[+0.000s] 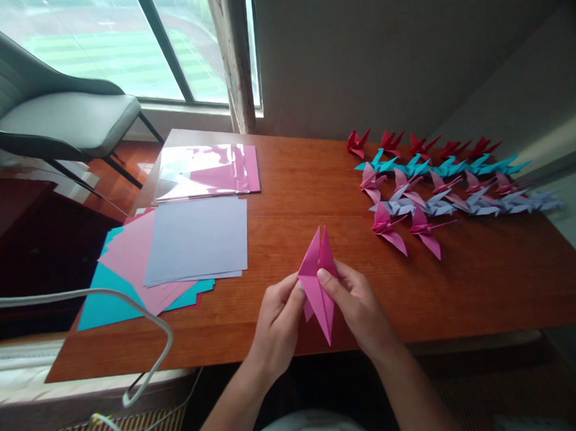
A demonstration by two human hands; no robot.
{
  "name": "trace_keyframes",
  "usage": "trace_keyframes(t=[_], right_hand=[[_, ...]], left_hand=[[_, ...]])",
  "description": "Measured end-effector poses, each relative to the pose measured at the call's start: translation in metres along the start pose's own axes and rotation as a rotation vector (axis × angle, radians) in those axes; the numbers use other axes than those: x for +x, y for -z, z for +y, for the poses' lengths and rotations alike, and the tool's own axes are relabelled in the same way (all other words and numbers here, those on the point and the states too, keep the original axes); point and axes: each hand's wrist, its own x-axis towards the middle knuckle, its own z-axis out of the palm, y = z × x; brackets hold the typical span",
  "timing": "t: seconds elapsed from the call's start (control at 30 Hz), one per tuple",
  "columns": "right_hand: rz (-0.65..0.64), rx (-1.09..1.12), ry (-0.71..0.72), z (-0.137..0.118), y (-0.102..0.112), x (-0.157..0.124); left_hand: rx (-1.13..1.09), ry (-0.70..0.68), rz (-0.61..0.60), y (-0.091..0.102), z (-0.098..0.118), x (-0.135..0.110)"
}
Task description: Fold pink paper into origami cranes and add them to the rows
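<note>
A half-folded pink paper piece [318,281], long and pointed at both ends, is held upright over the near edge of the wooden table [287,196]. My left hand [277,325] pinches its left side with thumb and fingers. My right hand [358,305] grips its right side, thumb pressed on the front face. Both hands are closed on the paper.
Loose sheets of lilac [197,239], pink and teal [102,302] paper lie fanned at the left, with a clear plastic pack of pink sheets [206,171] behind them. Rows of finished cranes, red [359,142], teal, pink and lilac, line the right side. A chair [61,118] stands by the window; a white cable [143,313] crosses the near left corner.
</note>
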Motion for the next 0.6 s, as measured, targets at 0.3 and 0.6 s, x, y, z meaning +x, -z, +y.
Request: trace_keyframes(t=[0.3,0.6], right_hand=[[0.034,-0.051,0.011,-0.0006,0.0005,0.0014],[0.098,-0.080,0.029,0.0074,0.0058,-0.0004]], left_hand=[[-0.140,0.062,-0.061,-0.0005,-0.0023,0.0021],[-0.240,0.122,0.004,-0.0048,-0.0011,0.0057]])
